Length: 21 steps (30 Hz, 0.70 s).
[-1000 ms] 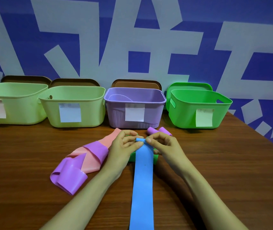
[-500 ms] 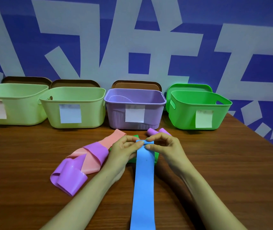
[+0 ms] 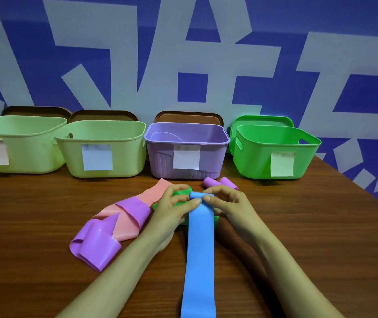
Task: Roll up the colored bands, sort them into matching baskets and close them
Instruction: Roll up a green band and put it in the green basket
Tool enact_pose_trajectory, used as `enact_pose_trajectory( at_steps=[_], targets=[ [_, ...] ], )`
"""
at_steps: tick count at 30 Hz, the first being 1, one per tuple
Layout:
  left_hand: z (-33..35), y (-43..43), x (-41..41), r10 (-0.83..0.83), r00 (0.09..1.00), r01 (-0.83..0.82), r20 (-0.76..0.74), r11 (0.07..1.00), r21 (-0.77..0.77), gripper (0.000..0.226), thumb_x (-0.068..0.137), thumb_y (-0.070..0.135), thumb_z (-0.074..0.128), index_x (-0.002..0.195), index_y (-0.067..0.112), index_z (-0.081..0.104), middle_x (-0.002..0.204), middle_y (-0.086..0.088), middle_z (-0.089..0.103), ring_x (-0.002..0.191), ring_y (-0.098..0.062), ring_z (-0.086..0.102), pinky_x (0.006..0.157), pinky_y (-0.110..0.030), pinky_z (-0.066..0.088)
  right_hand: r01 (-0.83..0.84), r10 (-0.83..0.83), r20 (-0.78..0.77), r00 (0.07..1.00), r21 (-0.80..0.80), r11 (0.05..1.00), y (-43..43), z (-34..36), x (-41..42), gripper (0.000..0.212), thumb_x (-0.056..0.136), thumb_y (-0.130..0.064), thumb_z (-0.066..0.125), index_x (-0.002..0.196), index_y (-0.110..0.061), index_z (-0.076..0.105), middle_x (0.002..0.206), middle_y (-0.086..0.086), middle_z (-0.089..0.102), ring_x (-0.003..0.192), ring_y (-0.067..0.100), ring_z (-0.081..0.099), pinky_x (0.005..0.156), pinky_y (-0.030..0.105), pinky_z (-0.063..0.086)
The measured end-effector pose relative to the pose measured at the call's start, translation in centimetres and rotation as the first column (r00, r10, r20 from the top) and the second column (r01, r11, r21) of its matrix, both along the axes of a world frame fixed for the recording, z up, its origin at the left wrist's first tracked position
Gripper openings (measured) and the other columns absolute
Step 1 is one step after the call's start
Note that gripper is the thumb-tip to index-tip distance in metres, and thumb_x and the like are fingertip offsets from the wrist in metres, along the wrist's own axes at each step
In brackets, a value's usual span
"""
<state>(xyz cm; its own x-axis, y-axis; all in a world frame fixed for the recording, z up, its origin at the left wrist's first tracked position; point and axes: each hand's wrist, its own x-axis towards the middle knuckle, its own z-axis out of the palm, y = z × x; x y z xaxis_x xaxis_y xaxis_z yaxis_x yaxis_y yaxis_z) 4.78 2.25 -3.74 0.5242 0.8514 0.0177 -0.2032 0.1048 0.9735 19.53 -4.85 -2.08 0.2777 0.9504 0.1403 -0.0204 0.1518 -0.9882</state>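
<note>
**Q:** How far along are you?

**Me:** Barely begun, I'd say. My left hand (image 3: 172,210) and right hand (image 3: 227,203) pinch the far end of the blue band (image 3: 200,237), just in front of the purple basket (image 3: 211,157). Only a small curl is rolled. The rest lies flat on the table (image 3: 298,226), running toward me.

**Q:** What's left?

**Me:** Everything else. The pink band (image 3: 158,191) and purple band (image 3: 96,246) lie tangled front-left of that basket. I see no bands in it, in the green basket (image 3: 257,161) to its right, or in the pale baskets (image 3: 126,157) to its left. The lids (image 3: 188,117) lean behind.

**Q:** Anything in the way?

**Me:** The green band (image 3: 179,196) is bunched under my fingers and could catch in the roll.
</note>
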Motion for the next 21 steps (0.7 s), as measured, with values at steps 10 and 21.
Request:
enact_pose_trajectory(
  at_steps=[10, 21],
  targets=[
    [0.44, -0.25, -0.24, -0.039, 0.999, 0.038, -0.028, 0.999, -0.011, 0.021, 0.079, 0.006, 0.071, 0.099, 0.009, 0.065, 0.098, -0.008, 0.072, 0.091, -0.021, 0.070, 0.074, -0.028, 0.053, 0.057, -0.058, 0.065, 0.996, 0.017, 0.998, 0.14, -0.15, 0.21, 0.020, 0.073, 0.012, 0.071, 0.085, -0.003, 0.068, 0.098, -0.001, 0.068, 0.086, 0.002, 0.065, 0.077, 0.022, 0.055],
    [0.20, -0.04, -0.20, 0.004, 1.000, -0.005, -0.025, 1.000, -0.027, 0.014, 0.084, 0.005, 0.068, 0.096, 0.012, 0.065, 0.094, -0.007, 0.071, 0.087, -0.018, 0.068, 0.075, -0.027, 0.052, 0.035, -0.032, 0.062, 0.998, -0.054, 0.998, 0.30, -0.43, -0.16, 0.027, 0.075, -0.005, 0.076, 0.099, -0.011, 0.064, 0.099, 0.002, 0.067, 0.088, 0.010, 0.063, 0.069, 0.019, 0.051]
  ],
)
